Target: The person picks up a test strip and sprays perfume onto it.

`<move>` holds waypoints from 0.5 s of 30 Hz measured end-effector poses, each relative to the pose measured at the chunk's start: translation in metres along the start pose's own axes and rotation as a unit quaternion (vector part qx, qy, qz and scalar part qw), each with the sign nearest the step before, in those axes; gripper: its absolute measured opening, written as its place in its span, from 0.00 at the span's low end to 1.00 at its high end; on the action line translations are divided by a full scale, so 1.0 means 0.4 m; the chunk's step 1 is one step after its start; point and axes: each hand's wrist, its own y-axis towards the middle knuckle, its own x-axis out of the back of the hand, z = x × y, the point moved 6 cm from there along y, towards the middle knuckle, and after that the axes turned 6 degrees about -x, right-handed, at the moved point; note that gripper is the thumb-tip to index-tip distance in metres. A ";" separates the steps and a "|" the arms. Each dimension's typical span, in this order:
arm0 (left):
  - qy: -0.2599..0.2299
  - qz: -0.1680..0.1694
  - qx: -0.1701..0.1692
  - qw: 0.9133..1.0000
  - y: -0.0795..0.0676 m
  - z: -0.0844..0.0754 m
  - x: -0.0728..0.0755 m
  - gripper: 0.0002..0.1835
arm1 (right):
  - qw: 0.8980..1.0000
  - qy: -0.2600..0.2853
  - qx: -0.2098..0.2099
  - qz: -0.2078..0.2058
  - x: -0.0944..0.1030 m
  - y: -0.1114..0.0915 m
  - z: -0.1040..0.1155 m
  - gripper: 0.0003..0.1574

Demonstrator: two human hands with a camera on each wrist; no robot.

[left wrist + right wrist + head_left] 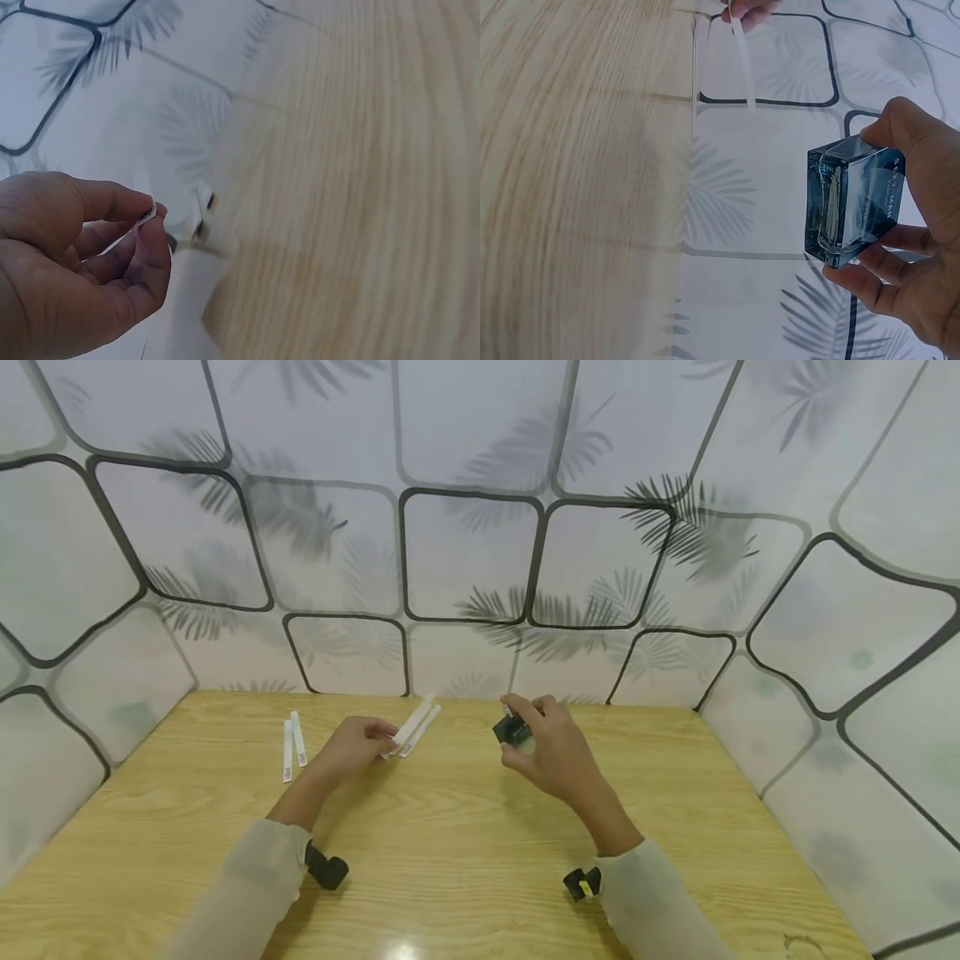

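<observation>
Judged as partway along: already with bottle (855, 199) and white strip (413, 720) in hand, well apart, not yet brought together. Nearest, from the bottom of the frame, reaching forward out of pale sleeves (258, 868) over the wooden counter (457, 860). At left of the frame, on the counter: two loose strips (288, 750), close together; cannot tell if used or waiting. Right of centre, holding the tilted dark glass bottle above the counter with the right hand (551, 750), gripping from opposite sides with wide-set fingers (870, 289). Left of centre, pinching the strip between narrow-set fingers of the left hand (360, 743), turned inward, slanting toward upper right. Just beside: a second strip (422, 732); cannot tell if held or lying. Beyond, across the upper frame: patterned backdrop (472, 556).
</observation>
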 end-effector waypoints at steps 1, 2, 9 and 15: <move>0.008 -0.002 0.007 1.000 0.001 0.007 0.012 0.18 | 1.000 -0.001 0.000 -0.001 0.001 0.000 0.001 0.40; 0.016 0.000 0.011 1.000 0.001 0.011 0.021 0.18 | 1.000 -0.002 0.000 -0.001 0.002 0.001 0.001 0.40; 0.065 0.006 0.025 0.998 0.011 0.019 0.054 0.20 | 1.000 -0.002 0.003 -0.001 0.008 0.004 0.006 0.40; 0.103 0.016 0.018 0.994 0.030 0.026 0.056 0.18 | 1.000 0.006 0.007 0.000 0.009 0.003 0.014 0.40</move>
